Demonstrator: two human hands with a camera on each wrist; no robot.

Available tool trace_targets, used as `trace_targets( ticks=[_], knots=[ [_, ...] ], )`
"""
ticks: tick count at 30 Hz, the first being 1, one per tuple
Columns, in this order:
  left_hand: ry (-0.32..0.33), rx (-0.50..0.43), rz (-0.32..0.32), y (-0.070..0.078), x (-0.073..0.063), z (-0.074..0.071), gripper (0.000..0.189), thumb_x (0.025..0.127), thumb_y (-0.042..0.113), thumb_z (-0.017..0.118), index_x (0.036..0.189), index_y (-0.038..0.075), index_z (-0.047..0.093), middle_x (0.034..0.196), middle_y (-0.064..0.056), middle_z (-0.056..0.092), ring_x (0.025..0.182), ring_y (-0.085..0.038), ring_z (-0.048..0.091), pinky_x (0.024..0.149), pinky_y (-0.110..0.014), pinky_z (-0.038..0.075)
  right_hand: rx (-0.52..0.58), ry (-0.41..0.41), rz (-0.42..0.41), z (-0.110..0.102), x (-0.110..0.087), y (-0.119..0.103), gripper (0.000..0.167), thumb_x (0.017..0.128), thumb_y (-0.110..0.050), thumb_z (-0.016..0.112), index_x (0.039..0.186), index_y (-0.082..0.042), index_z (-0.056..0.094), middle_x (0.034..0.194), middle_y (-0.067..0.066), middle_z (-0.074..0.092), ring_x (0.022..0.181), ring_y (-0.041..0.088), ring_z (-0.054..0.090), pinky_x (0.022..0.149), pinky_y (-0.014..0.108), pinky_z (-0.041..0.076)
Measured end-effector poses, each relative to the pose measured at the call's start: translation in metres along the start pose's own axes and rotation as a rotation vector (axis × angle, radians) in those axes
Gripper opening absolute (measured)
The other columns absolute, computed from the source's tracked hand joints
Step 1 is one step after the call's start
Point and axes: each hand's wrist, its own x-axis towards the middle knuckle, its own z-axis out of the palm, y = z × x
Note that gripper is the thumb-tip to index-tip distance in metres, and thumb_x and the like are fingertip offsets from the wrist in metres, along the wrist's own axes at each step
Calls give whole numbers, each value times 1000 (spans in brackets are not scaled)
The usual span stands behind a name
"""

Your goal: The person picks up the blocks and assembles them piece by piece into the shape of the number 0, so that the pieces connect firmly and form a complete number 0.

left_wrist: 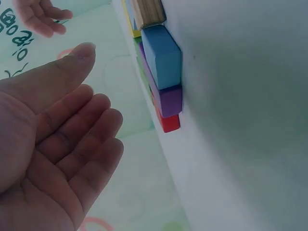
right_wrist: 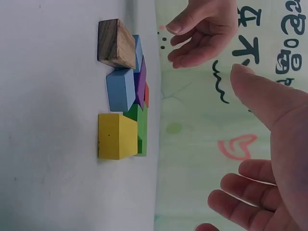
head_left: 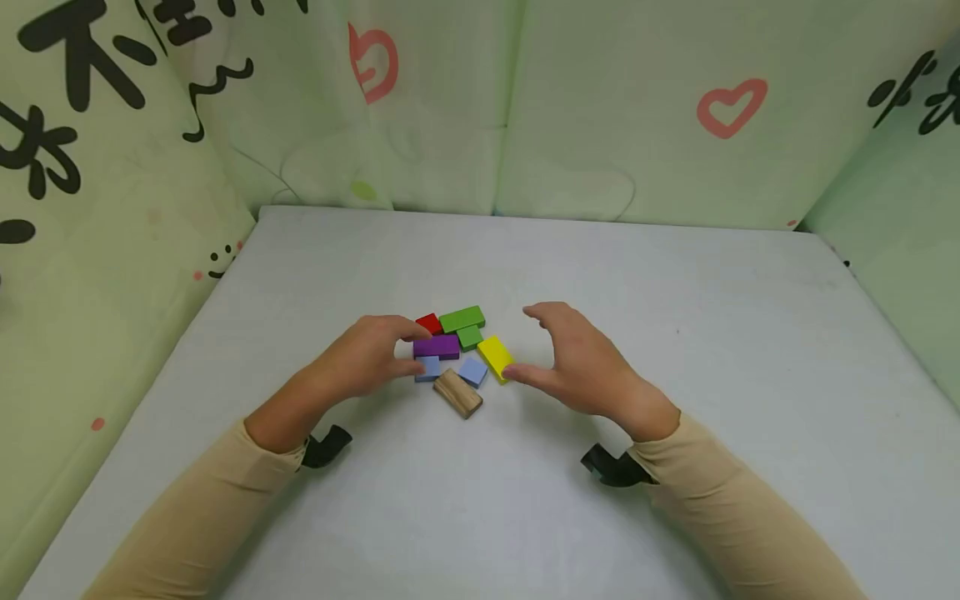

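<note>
A cluster of small blocks lies on the white table: a red block (head_left: 429,323), a long green block (head_left: 462,318), a smaller green block (head_left: 470,337), a purple block (head_left: 437,347), two blue blocks (head_left: 473,372) (left_wrist: 166,57), a yellow block (right_wrist: 115,136) and a wood-grain block (head_left: 458,394). My left hand (head_left: 367,354) hovers at the cluster's left side, fingers relaxed and holding nothing. Across from it, my right hand (head_left: 588,362) is held apart over the right side, thumb near the yellow block, its fingers loosely bent around nothing.
The white table (head_left: 600,283) stretches around the blocks on all sides. Pale green curtains (head_left: 600,108) with black lettering and pink hearts stand behind it and at both sides. Dark wrist straps (head_left: 327,447) show at the sleeve cuffs.
</note>
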Motion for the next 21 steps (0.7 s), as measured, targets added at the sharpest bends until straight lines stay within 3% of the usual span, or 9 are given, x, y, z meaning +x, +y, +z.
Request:
trace_targets(
  ticks=[9,16,21],
  knots=[
    [-31,-31,11,-8,6,11,38,87,13,79,123,5,69,117,-8,68,111,-26,60,96,-40,51,53,-72,7,12,2,-10,78,84,-34,81,139,9,47,136,23,55,116,38,58,100,50,47],
    [-52,-40,14,-10,8,16,34,86,10,80,118,3,70,111,-6,69,108,-24,62,93,-37,53,77,-160,37,19,5,-21,77,85,-36,81,140,6,47,137,19,54,118,34,58,99,47,49],
    [-53,-45,41,-10,9,17,31,86,8,80,115,2,71,108,-5,70,106,-23,63,94,-37,52,91,-184,15,26,7,-25,75,84,-36,82,136,7,50,133,19,57,115,32,59,96,45,51]
  ],
)
